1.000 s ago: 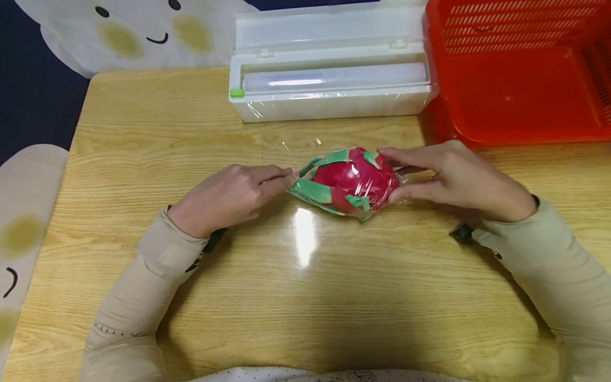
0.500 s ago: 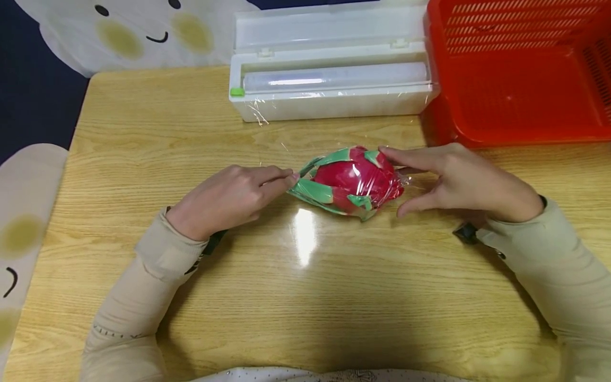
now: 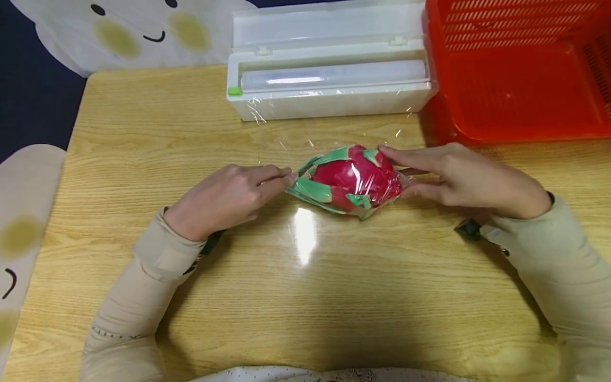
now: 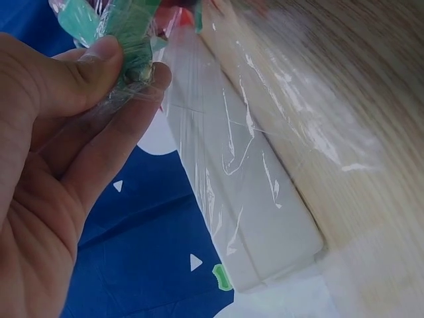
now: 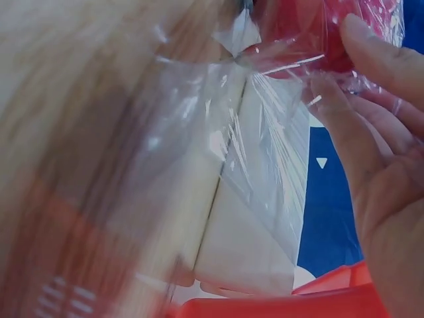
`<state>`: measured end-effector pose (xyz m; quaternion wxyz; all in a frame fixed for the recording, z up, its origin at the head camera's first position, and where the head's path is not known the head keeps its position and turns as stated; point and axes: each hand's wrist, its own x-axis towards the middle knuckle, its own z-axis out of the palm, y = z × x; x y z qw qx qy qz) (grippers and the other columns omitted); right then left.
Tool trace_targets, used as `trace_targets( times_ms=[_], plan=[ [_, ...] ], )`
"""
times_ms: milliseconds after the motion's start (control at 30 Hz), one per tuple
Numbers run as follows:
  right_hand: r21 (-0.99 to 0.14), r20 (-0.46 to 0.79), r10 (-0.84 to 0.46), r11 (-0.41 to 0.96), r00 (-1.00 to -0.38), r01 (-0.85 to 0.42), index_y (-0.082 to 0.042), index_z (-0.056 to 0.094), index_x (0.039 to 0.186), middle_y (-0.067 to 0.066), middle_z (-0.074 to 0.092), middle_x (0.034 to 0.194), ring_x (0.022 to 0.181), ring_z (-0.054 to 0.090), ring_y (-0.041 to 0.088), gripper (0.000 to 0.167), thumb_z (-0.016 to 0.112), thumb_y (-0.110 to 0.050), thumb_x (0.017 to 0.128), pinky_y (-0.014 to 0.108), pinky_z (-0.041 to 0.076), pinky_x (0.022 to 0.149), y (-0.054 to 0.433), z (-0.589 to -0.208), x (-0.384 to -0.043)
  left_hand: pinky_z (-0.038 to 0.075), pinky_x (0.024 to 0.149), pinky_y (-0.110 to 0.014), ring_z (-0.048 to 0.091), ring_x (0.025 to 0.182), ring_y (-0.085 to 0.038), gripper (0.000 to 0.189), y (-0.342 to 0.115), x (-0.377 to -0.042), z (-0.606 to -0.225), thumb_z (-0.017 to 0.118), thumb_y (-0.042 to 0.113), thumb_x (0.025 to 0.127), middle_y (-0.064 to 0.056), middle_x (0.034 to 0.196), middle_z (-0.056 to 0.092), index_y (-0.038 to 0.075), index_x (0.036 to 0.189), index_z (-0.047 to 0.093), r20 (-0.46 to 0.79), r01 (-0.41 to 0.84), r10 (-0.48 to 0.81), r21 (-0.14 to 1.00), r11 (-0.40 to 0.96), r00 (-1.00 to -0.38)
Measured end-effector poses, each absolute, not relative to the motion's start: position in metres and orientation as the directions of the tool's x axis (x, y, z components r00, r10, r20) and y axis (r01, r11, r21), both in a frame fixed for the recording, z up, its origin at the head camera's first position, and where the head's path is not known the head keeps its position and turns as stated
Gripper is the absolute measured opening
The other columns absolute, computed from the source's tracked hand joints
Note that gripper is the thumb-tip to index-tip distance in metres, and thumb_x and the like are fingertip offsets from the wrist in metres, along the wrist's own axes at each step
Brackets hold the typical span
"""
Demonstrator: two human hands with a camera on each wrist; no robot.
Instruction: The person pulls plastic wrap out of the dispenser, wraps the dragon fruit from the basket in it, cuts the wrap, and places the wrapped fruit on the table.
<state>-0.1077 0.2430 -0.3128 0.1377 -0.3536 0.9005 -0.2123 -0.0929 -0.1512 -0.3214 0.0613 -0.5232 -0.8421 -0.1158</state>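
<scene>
A red dragon fruit [image 3: 350, 178] with green leafy scales lies between both hands in the head view, wrapped in clear cling film [image 4: 225, 126]. My left hand [image 3: 229, 199] pinches the fruit's green tip and the film there between thumb and fingers. At the red end, my right hand [image 3: 470, 180] has its index finger on the upper side and its thumb at the lower end, where film bunches up. In the right wrist view, thumb and fingers [image 5: 338, 112] surround that red end. A loose sheet of film stretches from the fruit towards the white box.
A white cling film box [image 3: 267, 109] stands open behind the fruit, with a film roll [image 3: 334, 77] inside. Beside it at the right is a red plastic basket [image 3: 508, 101]. Everything rests on a wood-grain table [image 3: 305, 313].
Half a second ago my right thumb spread away from the fruit's red end; now it has come back in against the bunched film. My left hand keeps its pinch on the tip.
</scene>
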Motion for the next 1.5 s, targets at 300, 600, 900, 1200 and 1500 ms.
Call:
trace_targets(
  times_ms=[300, 600, 900, 1200, 1500],
  plan=[
    [-0.517, -0.073, -0.729, 0.611, -0.680, -0.600, -0.027, 0.043, 0.158, 0.008, 0.065, 0.145, 0.071, 0.045, 0.002, 0.079, 0.080, -0.014, 0.089, 0.017, 0.040, 0.062, 0.248, -0.313, -0.110, 0.065, 0.085, -0.042, 0.076, 0.110, -0.030, 0.036, -0.151, -0.093, -0.322, 0.063, -0.009, 0.095, -0.020, 0.123, 0.075, -0.001, 0.129, 0.070, 0.230, 0.894, 0.864, 0.137, 0.426, -0.447],
    [-0.569, 0.049, -0.756, 0.516, -0.653, -0.640, -0.017, 0.052, 0.152, 0.007, 0.077, 0.122, 0.061, 0.038, -0.002, 0.071, 0.080, -0.007, 0.087, 0.011, 0.034, 0.053, 0.247, -0.316, -0.112, 0.065, 0.086, -0.042, 0.076, 0.111, -0.029, 0.036, -0.151, -0.094, -0.323, 0.062, -0.010, 0.095, -0.019, 0.123, 0.075, -0.001, 0.129, 0.070, 0.233, 0.892, 0.862, 0.151, 0.425, -0.450],
    [-0.605, 0.138, -0.722, 0.481, -0.678, -0.635, -0.013, 0.067, 0.138, 0.010, 0.080, 0.115, 0.052, 0.025, -0.006, 0.064, 0.086, -0.001, 0.078, 0.012, 0.027, 0.046, 0.245, -0.322, -0.115, 0.065, 0.086, -0.041, 0.076, 0.110, -0.029, 0.031, -0.150, -0.094, -0.324, 0.061, -0.006, 0.098, -0.018, 0.122, 0.075, 0.000, 0.127, 0.071, 0.250, 0.895, 0.860, 0.140, 0.423, -0.445],
    [-0.631, 0.174, -0.716, 0.447, -0.676, -0.635, -0.014, 0.069, 0.136, 0.011, 0.078, 0.119, 0.055, 0.032, -0.005, 0.065, 0.087, 0.002, 0.075, 0.015, 0.028, 0.046, 0.243, -0.326, -0.120, 0.065, 0.085, -0.042, 0.076, 0.110, -0.030, 0.031, -0.151, -0.094, -0.324, 0.063, -0.005, 0.098, -0.019, 0.122, 0.075, 0.001, 0.127, 0.071, 0.238, 0.893, 0.860, 0.133, 0.431, -0.451],
    [-0.635, 0.157, -0.668, 0.496, -0.728, -0.593, -0.014, 0.069, 0.137, 0.013, 0.077, 0.122, 0.048, 0.031, -0.008, 0.060, 0.083, 0.002, 0.081, 0.009, 0.030, 0.046, 0.239, -0.325, -0.114, 0.065, 0.085, -0.042, 0.076, 0.108, -0.030, 0.033, -0.152, -0.095, -0.324, 0.063, -0.007, 0.097, -0.018, 0.121, 0.076, 0.001, 0.128, 0.070, 0.236, 0.890, 0.858, 0.134, 0.435, -0.455]
  ],
)
